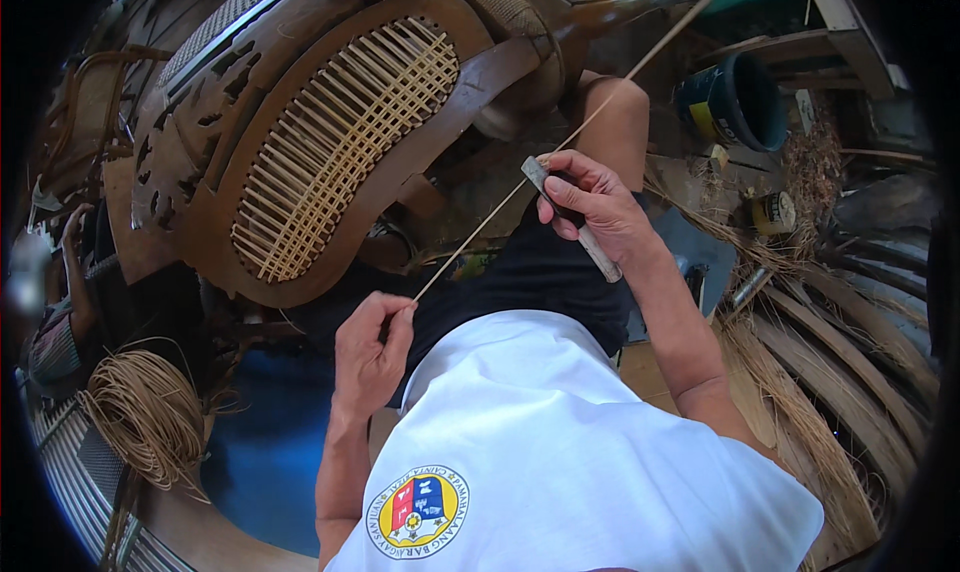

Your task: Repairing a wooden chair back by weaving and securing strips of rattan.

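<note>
A long thin rattan strip [470, 240] runs slantwise from my left hand up past my right hand to the upper right edge. My left hand [372, 350] is closed, pinching the strip's lower end between thumb and fingers. My right hand [600, 204] grips a flat grey knife-like tool [602, 260] with a dark wrapped middle. The tool's upper end lies against the strip, close to my fingertips. Ahead of my hands is a carved brown wooden chair frame [390, 204] with a partly woven rattan panel [345, 152]. Its weave is denser along the near side.
A coil of rattan [145, 417] lies at lower left, beside a blue surface [270, 452]. At right stand a dark bucket [735, 102] and a small can [772, 214], among rattan scraps and long wooden pieces [830, 372]. Another person's arm [75, 272] shows at far left.
</note>
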`<move>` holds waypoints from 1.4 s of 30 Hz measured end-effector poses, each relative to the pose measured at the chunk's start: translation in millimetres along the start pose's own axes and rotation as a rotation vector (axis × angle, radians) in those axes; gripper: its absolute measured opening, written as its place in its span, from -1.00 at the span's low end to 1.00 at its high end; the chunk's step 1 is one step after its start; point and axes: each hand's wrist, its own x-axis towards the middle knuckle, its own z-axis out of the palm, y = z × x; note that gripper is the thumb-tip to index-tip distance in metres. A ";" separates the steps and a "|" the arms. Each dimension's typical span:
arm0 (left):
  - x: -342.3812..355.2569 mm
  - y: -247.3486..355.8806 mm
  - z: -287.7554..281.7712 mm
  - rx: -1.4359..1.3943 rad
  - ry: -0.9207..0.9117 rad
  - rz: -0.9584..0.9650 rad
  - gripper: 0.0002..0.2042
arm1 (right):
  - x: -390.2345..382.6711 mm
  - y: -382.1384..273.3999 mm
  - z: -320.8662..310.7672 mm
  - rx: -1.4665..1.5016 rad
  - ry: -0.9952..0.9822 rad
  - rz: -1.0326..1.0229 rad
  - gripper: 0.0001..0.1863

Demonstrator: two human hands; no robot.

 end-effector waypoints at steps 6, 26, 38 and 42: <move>-32.9 -9.8 -34.5 0.078 0.042 -0.024 -0.97 | 1.5 -44.7 -31.7 -0.001 0.093 -0.103 -0.78; -95.8 -63.8 -126.8 0.364 0.260 -0.040 -0.97 | -10.0 -151.6 -138.6 -0.102 0.367 -0.322 -0.80; 10.0 60.7 -179.6 0.602 0.051 0.222 -0.91 | 23.6 -133.8 -28.2 -0.588 0.217 -0.386 -0.72; 105.2 117.7 -162.1 0.612 -0.297 0.613 -0.80 | 44.4 -91.1 77.2 -0.628 -0.276 -0.208 -0.69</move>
